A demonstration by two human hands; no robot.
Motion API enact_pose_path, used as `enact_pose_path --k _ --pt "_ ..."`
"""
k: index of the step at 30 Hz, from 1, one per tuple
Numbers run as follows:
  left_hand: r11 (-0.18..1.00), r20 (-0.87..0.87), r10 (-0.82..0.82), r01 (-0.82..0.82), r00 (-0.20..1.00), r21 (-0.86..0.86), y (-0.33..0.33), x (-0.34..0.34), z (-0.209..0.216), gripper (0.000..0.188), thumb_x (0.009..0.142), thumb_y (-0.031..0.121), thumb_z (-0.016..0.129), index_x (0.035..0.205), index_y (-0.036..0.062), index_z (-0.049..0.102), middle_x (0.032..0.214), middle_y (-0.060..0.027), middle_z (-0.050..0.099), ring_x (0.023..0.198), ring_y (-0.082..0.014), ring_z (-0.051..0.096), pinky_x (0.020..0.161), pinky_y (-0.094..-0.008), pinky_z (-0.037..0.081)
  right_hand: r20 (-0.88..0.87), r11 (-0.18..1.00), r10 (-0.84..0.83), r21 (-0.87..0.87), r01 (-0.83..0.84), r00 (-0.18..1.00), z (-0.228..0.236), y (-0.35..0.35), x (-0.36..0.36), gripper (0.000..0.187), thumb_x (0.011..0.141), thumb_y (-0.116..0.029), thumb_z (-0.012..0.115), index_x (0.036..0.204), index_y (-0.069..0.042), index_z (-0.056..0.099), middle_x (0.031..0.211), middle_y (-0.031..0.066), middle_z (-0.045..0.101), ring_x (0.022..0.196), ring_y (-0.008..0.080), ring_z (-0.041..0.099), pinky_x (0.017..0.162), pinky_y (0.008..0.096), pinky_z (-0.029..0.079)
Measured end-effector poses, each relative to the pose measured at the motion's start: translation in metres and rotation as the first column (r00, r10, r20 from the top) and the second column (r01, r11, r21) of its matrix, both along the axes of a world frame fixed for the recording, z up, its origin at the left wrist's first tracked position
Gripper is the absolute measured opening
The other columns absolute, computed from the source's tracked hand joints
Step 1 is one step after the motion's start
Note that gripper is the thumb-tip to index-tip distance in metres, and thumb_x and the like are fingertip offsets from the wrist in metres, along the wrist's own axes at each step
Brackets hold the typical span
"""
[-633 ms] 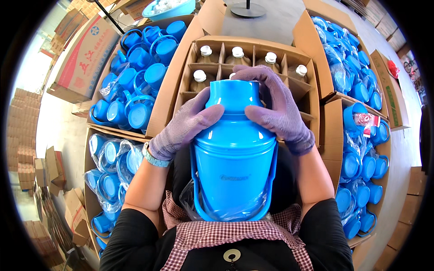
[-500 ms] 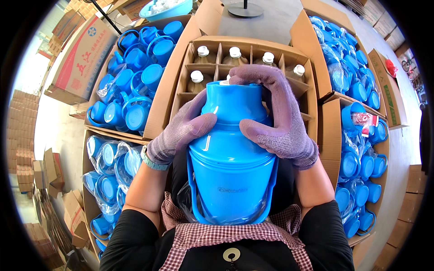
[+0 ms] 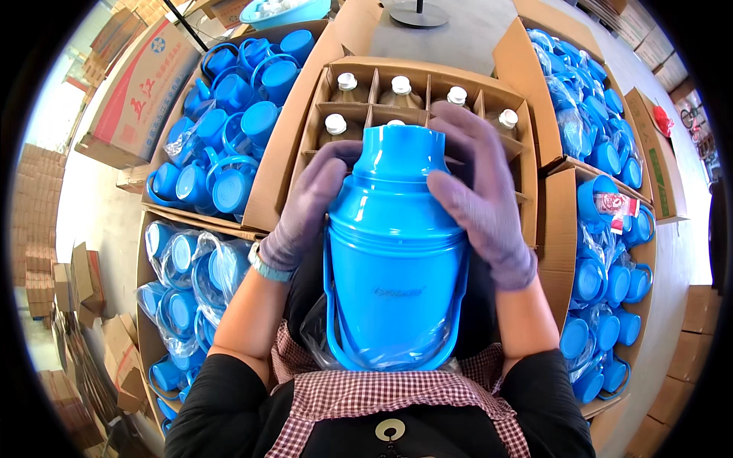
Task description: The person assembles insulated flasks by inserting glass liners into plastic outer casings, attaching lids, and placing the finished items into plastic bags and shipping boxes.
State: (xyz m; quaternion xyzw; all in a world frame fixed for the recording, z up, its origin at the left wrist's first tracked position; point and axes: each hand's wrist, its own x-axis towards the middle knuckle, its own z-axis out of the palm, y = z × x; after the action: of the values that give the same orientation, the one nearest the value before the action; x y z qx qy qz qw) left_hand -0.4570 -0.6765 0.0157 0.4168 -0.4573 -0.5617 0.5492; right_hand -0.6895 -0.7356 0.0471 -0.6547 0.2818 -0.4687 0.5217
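Observation:
A large blue plastic thermos flask (image 3: pixel 397 259) stands against my lap, its carrying handle hanging down round the front. Its narrower stepped neck (image 3: pixel 403 153) points away from me. Beside that neck on the left is my left hand (image 3: pixel 309 202) in a purple-grey glove, thumb apart from the fingers, which reach toward the neck's far side. My gloved right hand (image 3: pixel 489 195) is spread and blurred by motion at the right shoulder of the flask, its thumb overlapping the edge. Whether either hand still touches the flask I cannot tell. Clear plastic film (image 3: pixel 317 332) lies by the flask's base.
Ahead is a divided carton (image 3: pixel 305 141) holding several bottle-shaped pieces with white caps (image 3: pixel 401 85). Open cartons of blue lidded cups or jugs (image 3: pixel 229 191) flank me at left, with more blue parts (image 3: pixel 603 278) at right, some in clear film. A light-blue basin (image 3: pixel 286 14) stands behind.
Both hands have loosened from the flask's neck and shoulder. My right hand has come off the top, fingers opening outward. The view has shifted slightly.

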Motion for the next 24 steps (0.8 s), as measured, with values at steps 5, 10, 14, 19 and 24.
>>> enact_pose_path --k 5,10,14,19,24 --pt "0.957 -0.284 0.24 -0.177 0.928 0.23 0.031 -0.003 -0.054 0.043 0.111 0.041 0.043 0.11 0.0013 0.061 0.111 -0.0081 0.065 0.102 -0.0165 0.062 0.093 -0.031 0.05 -0.321 0.76 -0.349 -0.646 0.066 0.88 0.015 0.077 -0.004 0.044 0.075 -0.016 0.084 0.117 -0.01 0.075 0.114 0.0109 0.062 0.116 0.0382 0.062 0.108 0.0477 0.05" --pt "0.948 -0.343 0.293 -0.317 0.893 -0.015 0.052 -0.018 -0.021 0.037 0.109 0.035 0.048 0.109 0.0001 0.062 0.109 -0.0152 0.067 0.102 -0.0219 0.062 0.103 -0.0382 0.049 -0.16 0.884 -0.281 -0.427 0.19 0.946 -0.025 0.063 -0.035 0.035 0.08 -0.012 0.083 0.113 -0.003 0.074 0.105 0.0145 0.065 0.104 0.0326 0.068 0.105 0.0465 0.053" --pt "0.835 0.408 0.412 -0.158 0.815 -0.527 0.073 -0.011 0.008 0.049 0.092 0.046 0.07 0.11 0.0008 0.069 0.102 -0.0134 0.065 0.099 -0.0273 0.061 0.103 -0.0467 0.047 -0.041 0.978 -0.209 -0.022 0.208 0.977 -0.06 0.05 -0.036 0.031 0.097 -0.02 0.064 0.114 0.005 0.07 0.107 0.0169 0.071 0.102 0.0241 0.068 0.093 0.0342 0.052" --pt "0.795 0.734 0.475 0.12 0.485 -0.595 0.075 -0.038 0.061 0.054 0.078 0.05 0.083 0.109 0.0062 0.075 0.099 -0.0109 0.06 0.095 -0.0271 0.059 0.096 -0.0447 0.049 0.095 0.852 0.023 0.519 -0.069 0.995 -0.074 0.017 -0.037 0.029 0.099 -0.025 0.062 0.107 0.002 0.071 0.096 0.0054 0.065 0.094 0.0153 0.062 0.093 0.027 0.047" --pt "0.98 0.143 0.143 -0.16 0.979 0.121 0.024 0.029 -0.038 0.028 0.099 0.017 0.063 0.118 -0.0024 0.068 0.108 -0.0113 0.068 0.108 -0.0186 0.064 0.099 -0.0362 0.052 -0.026 0.952 -0.169 -0.263 0.156 0.985 0.003 0.072 -0.016 0.036 0.081 -0.021 0.076 0.115 -0.008 0.073 0.102 0.0038 0.065 0.098 0.0219 0.062 0.101 0.04 0.048"
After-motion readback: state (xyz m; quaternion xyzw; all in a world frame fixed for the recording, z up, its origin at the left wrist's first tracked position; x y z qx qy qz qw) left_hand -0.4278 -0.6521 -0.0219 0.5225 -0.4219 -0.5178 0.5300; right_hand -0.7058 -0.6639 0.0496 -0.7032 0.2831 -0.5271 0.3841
